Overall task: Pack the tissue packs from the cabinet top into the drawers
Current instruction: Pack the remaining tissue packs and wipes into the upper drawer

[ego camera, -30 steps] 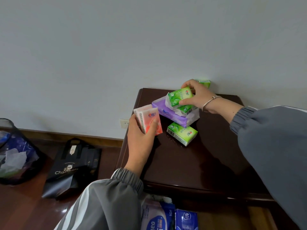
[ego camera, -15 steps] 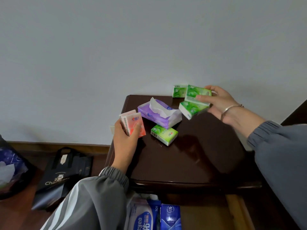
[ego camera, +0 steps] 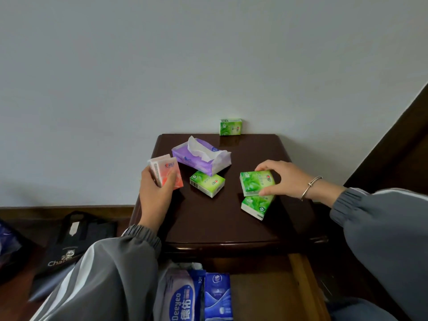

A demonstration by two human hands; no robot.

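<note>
Left hand (ego camera: 155,193): fingers closed around red packs (ego camera: 165,173).
Right hand (ego camera: 283,179): gripping green packs (ego camera: 257,185), near right on cabinet top (ego camera: 208,221).
Drawer (ego camera: 298,281): open, some packs inside.
Left: purple pack (ego camera: 201,159), two green.

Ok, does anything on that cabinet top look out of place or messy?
Mildly. The purple tissue pack lies askew with a crumpled sheet sticking out of its torn-open top. One green pack stands alone against the wall at the back edge, apart from the others. Nothing looks spilled or damaged.
</note>
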